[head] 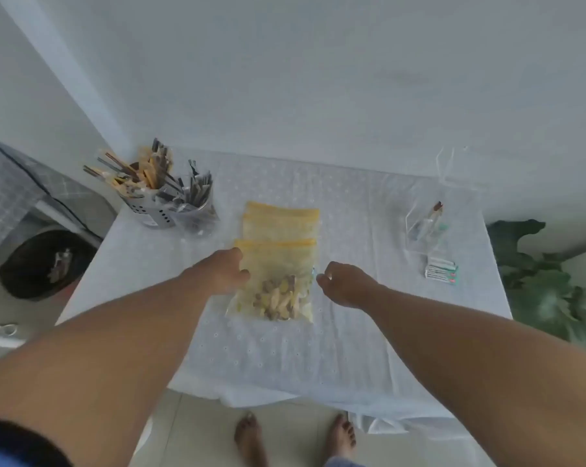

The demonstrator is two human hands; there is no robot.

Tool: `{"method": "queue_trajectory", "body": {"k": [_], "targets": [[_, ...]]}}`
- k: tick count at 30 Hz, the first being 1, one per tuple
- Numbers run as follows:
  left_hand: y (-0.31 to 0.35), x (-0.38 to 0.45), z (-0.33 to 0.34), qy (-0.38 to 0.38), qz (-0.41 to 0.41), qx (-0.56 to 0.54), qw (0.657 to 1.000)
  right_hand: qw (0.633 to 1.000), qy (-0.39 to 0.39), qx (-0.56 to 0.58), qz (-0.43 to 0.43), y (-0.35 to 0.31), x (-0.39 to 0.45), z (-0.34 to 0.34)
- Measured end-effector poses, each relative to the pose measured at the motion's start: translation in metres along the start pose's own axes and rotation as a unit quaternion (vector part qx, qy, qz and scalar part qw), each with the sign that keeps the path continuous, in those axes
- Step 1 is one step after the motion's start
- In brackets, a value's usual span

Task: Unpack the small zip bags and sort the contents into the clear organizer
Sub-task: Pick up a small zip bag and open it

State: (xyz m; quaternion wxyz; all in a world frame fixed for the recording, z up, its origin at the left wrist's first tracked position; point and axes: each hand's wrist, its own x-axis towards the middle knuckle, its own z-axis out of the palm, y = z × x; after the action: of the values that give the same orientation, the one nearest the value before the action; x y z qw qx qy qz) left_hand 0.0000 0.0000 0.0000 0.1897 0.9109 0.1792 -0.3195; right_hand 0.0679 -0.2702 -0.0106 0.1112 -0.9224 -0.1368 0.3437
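Observation:
A small zip bag (275,264) with a yellow top lies mid-table, holding brown and pale yellow pieces (278,298) in its lower half. My left hand (221,272) grips its left edge with curled fingers. At the bag's right edge, my right hand (347,285) pinches it between thumb and curled fingers. Two more yellow-topped zip bags (281,220) lie flat just behind it. The clear organizer (425,230) stands at the right of the table with a few thin items inside, away from both hands.
A perforated metal holder (157,212) and a clear cup (202,214), both full of wrapped sticks, stand at the back left. Small white packets (442,269) lie by the organizer. On the floor are a black bin (45,264) at left and a green plant (547,284) at right.

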Motion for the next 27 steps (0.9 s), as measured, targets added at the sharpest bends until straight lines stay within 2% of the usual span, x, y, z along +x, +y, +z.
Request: {"method": "queue_trajectory", "body": {"k": [4, 8, 13, 16, 19, 24, 27], "targets": [[-0.004, -0.001, 0.012, 0.031, -0.03, -0.058, 0.997, 0.999, -0.019, 0.035, 0.013, -0.008, -0.002, 0.012], [0.002, 0.0, 0.025, 0.061, -0.101, -0.205, 0.972, 0.995, -0.023, 0.096, 0.021, -0.019, 0.004, 0.03], [0.006, -0.002, 0.042, 0.113, -0.133, -0.375, 0.911, 0.965, -0.024, 0.249, 0.081, -0.029, 0.004, 0.041], [0.004, -0.011, 0.048, 0.086, -0.163, -0.487, 0.854, 0.962, -0.017, 0.261, 0.075, -0.025, 0.005, 0.042], [0.005, -0.025, 0.055, 0.036, -0.142, -0.534, 0.833, 0.96, 0.017, 0.271, 0.064, -0.016, 0.005, 0.037], [0.011, -0.045, 0.075, 0.041, -0.073, -0.595, 0.8, 0.963, 0.086, 0.255, 0.032, 0.0, 0.003, 0.01], [0.021, -0.059, 0.092, 0.039, -0.047, -0.603, 0.795, 0.961, 0.098, 0.258, 0.029, 0.005, 0.004, -0.003]]}}
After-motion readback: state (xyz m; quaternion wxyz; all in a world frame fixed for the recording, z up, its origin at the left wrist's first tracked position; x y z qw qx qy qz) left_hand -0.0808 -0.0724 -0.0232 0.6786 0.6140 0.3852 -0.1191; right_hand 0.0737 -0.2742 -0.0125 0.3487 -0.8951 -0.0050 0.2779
